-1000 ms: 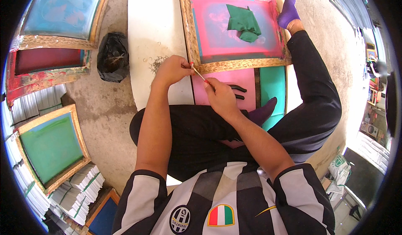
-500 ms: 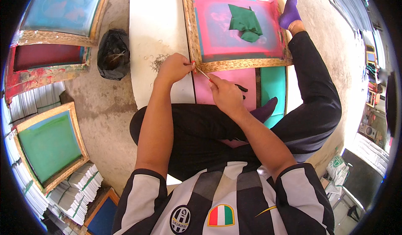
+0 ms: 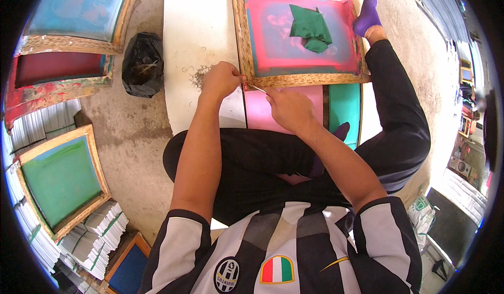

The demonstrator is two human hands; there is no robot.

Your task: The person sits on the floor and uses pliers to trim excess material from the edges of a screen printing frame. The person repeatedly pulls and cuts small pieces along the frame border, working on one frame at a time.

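Observation:
A wooden screen-printing frame [image 3: 299, 80] with pink and blue mesh lies flat ahead of me, a crumpled green cloth [image 3: 311, 27] on its mesh. At its near left corner my left hand [image 3: 221, 80] is closed, fingertips pinched on something small that I cannot make out. My right hand [image 3: 292, 108] grips a thin tool with a metal shaft [image 3: 257, 88], which looks like a screwdriver; its tip meets the same corner. The fingers hide most of its handle. Beside my left hand is a small heap of thin, curly metal-looking bits [image 3: 199, 77].
A black plastic bag [image 3: 143, 66] stands open on the floor at left. Further left are blue [image 3: 79, 11], red [image 3: 58, 87] and green [image 3: 63, 178] screen frames and stacks of white sheets [image 3: 102, 226]. My socked foot [image 3: 366, 16] rests beside the frame's right edge.
The tool's shaft lies flatter now, and my right hand has shifted slightly right. My left hand stays at the corner. The black-handled tool seen earlier beside my right hand is now hidden.

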